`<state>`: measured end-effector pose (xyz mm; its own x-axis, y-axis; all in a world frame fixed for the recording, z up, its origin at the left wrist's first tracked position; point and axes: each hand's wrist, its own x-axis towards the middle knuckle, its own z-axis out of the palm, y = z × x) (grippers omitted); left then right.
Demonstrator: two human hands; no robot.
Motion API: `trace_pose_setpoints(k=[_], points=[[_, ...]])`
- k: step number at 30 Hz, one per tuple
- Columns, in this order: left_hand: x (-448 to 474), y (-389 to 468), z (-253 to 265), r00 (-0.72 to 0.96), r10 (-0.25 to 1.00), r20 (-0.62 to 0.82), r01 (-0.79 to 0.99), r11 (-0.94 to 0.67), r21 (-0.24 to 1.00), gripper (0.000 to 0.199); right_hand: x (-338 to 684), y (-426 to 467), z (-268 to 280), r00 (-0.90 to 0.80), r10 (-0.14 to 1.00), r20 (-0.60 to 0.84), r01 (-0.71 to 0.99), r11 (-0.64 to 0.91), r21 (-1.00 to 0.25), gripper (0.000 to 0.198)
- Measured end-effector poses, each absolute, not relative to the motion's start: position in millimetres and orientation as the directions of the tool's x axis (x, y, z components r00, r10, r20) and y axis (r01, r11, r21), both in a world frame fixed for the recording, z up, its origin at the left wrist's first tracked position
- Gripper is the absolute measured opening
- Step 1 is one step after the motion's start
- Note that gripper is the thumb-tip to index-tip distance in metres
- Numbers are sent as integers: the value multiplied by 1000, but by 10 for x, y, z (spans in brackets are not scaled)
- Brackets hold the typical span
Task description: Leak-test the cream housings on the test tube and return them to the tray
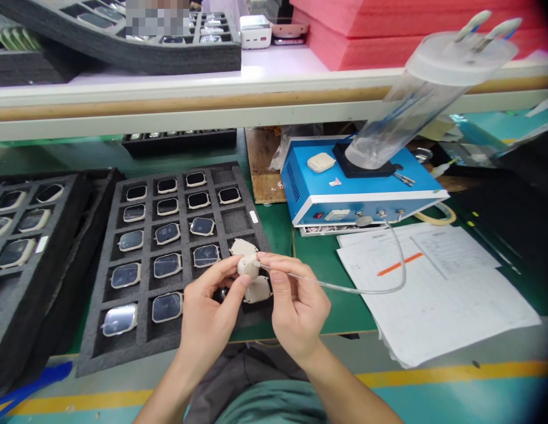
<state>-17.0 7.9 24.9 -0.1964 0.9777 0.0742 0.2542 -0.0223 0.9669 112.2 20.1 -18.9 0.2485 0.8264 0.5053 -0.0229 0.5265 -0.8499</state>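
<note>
My left hand point(213, 300) pinches a small cream smartwatch case point(246, 266) between thumb and fingers. Closed around the end of a clear thin tube point(344, 288), my right hand point(299, 303) brings its tip against the case or very close to it. The tube curves back to the front of a blue box point(362, 176). Beneath my hands lies a black foam tray point(143, 350) holding rows of smartwatches. Two more cream cases, an upper one point(242, 246) and a lower one point(258, 290), rest at its right side, partly hidden by my fingers.
A clear cylinder point(397, 112) leans on the blue box beside a cream case point(321, 162). Papers point(432, 288) lie at right; another foam tray point(44, 259) stands at left. The shelf edge point(189, 109) crosses above, carrying trays and red foam blocks point(388, 35).
</note>
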Motion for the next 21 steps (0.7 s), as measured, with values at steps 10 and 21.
trace_pose_setpoints(k=[10, 21], points=[[-164, 74, 265, -190, 977, 101, 275, -46, 960, 21, 1128, 213, -205, 241, 818, 523, -41, 547, -836, 26], [-214, 120, 194, -221, 966, 132, 333, -52, 941, 25, 1120, 260, -173, 224, 818, 530, -43, 552, -833, 28]])
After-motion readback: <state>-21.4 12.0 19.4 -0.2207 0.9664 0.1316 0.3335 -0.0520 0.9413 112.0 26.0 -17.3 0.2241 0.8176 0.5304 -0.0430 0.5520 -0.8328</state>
